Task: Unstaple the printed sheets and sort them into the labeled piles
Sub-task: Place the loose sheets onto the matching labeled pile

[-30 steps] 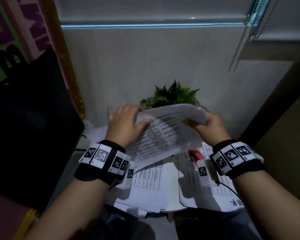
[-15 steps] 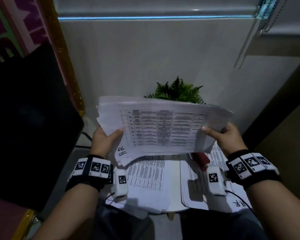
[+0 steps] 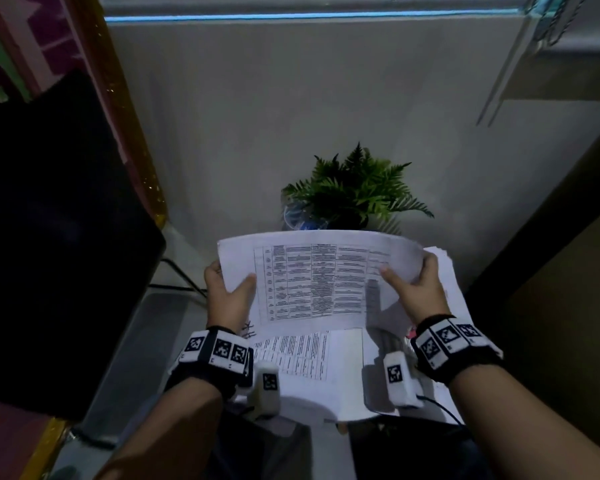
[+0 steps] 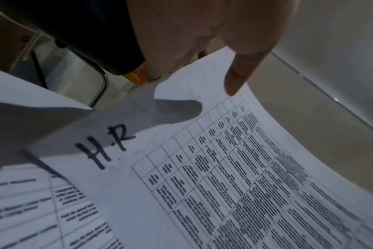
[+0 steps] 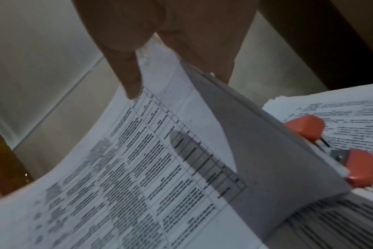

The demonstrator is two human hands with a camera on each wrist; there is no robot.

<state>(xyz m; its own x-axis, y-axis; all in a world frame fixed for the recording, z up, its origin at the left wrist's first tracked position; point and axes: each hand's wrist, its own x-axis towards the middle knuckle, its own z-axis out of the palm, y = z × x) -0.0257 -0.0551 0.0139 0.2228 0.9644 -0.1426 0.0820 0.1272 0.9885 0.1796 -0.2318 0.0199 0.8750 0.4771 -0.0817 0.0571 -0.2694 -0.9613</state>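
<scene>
I hold a printed sheet with a table up over the small table, one hand on each side edge. My left hand pinches the left edge, thumb on top; "H.R" is handwritten near that corner. My right hand pinches the right edge. Below lie a printed pile at the left and another pile at the right. An orange-red staple remover rests on the right pile.
A fern in a pot stands behind the sheet against the white wall. A black chair back is at the left. A dark cabinet stands at the right.
The sheet was turned and flattened out to face me, then lowered toward the table. Both hands have shifted to its side edges.
</scene>
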